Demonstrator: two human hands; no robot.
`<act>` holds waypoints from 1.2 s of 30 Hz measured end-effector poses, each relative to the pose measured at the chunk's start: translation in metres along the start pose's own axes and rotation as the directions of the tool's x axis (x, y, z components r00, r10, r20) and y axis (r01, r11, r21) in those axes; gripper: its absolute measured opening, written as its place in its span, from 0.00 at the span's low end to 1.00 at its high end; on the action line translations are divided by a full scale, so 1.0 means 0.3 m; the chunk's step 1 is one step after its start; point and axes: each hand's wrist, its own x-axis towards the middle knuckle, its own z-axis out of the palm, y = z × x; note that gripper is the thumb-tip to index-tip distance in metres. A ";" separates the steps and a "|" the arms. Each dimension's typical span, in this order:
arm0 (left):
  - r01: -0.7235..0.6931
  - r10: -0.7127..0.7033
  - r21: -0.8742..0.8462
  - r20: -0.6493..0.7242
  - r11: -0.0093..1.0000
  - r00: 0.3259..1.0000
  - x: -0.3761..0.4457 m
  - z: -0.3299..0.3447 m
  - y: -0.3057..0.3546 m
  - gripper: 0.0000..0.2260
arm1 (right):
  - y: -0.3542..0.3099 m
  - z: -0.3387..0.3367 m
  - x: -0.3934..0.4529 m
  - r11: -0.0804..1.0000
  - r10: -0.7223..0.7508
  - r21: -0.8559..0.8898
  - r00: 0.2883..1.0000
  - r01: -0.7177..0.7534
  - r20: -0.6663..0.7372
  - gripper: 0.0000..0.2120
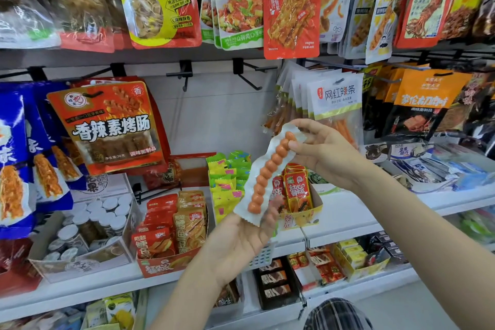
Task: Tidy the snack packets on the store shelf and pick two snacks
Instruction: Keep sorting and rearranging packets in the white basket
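Note:
A long clear packet with a row of orange balls (270, 169) is held up in front of the shelves between both hands. My left hand (241, 241) grips its lower end, fingers curled behind the crimped edge. My right hand (318, 147) pinches its upper end with thumb and fingertips. Behind it, red snack packets (296, 190) stand in a small open box (308, 218) on the white shelf (348, 209).
Hanging packets fill the pegs above: a red one (107, 126) at left, white ones (334, 104) at right. Two bare black hooks (251, 75) stick out at the centre. A box of orange packets (171, 233), green-yellow sweets (227, 177) and jars (91, 222) sit on the shelf.

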 end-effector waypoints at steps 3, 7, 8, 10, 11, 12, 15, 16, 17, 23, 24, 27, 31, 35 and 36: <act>-0.103 0.103 0.012 0.003 0.995 0.995 0.014 0.000 0.014 0.13 | -0.005 -0.024 -0.007 1.000 0.009 0.017 0.999 -0.010 0.044 0.12; -0.342 0.481 0.619 -0.066 0.707 0.874 0.032 -0.017 0.028 0.17 | -0.007 -0.077 -0.016 0.985 0.164 0.025 0.974 -0.170 0.157 0.19; -0.365 0.546 0.707 -0.036 0.606 0.837 0.037 -0.025 0.031 0.16 | -0.013 -0.085 -0.015 0.979 0.193 0.040 0.968 -0.202 0.163 0.19; -0.391 0.633 0.808 0.029 0.441 0.773 0.052 -0.043 0.042 0.15 | -0.030 -0.084 -0.015 0.974 0.218 0.033 0.968 -0.224 0.122 0.16; -0.388 0.658 0.845 0.058 0.368 0.751 0.062 -0.047 0.048 0.15 | -0.034 -0.080 -0.013 0.980 0.197 -0.030 0.977 -0.195 0.083 0.14; -0.375 0.670 0.877 0.085 0.302 0.738 0.073 -0.046 0.055 0.15 | -0.032 -0.076 -0.010 0.981 0.142 -0.140 0.989 -0.135 0.037 0.12; -0.354 0.667 0.928 0.191 0.116 0.720 0.108 -0.042 0.090 0.13 | -0.029 -0.073 -0.010 0.895 -0.101 -0.442 0.992 0.056 -0.080 0.12; -0.338 0.679 0.941 0.228 0.032 0.698 0.116 -0.045 0.111 0.11 | -0.035 -0.082 -0.012 0.859 -0.174 -0.504 0.978 0.093 -0.116 0.14; -0.292 0.692 0.953 0.261 -0.076 0.673 0.123 -0.053 0.134 0.10 | -0.042 -0.099 -0.016 0.811 -0.235 -0.573 0.961 0.113 -0.144 0.16; -0.038 0.348 0.818 0.285 -0.574 0.893 0.150 -0.126 0.153 0.24 | 0.013 -0.180 -0.028 0.378 -0.333 -0.926 0.932 -0.009 -0.145 0.16; -0.016 0.288 0.775 0.254 -0.632 0.924 0.158 -0.137 0.140 0.31 | 0.031 -0.181 -0.029 0.332 -0.322 -0.943 0.937 -0.025 -0.138 0.14; 0.028 0.240 0.676 0.223 -0.737 0.945 0.181 -0.166 0.112 0.42 | 0.051 -0.172 -0.031 0.359 -0.285 -0.933 0.948 -0.028 -0.139 0.11; 0.027 0.241 0.675 0.226 -0.738 0.944 0.182 -0.187 0.102 0.39 | 0.044 -0.134 -0.030 0.395 -0.315 -0.917 0.945 0.051 -0.083 0.11; -0.076 0.188 0.697 0.295 -0.713 0.937 0.163 -0.199 0.105 0.28 | 0.059 -0.067 0.008 0.380 -0.310 -0.919 0.951 0.104 -0.020 0.13; -0.090 0.180 0.701 0.301 -0.708 0.936 0.157 -0.202 0.106 0.27 | 0.073 -0.047 0.021 0.362 -0.301 -0.926 0.954 0.110 -0.005 0.14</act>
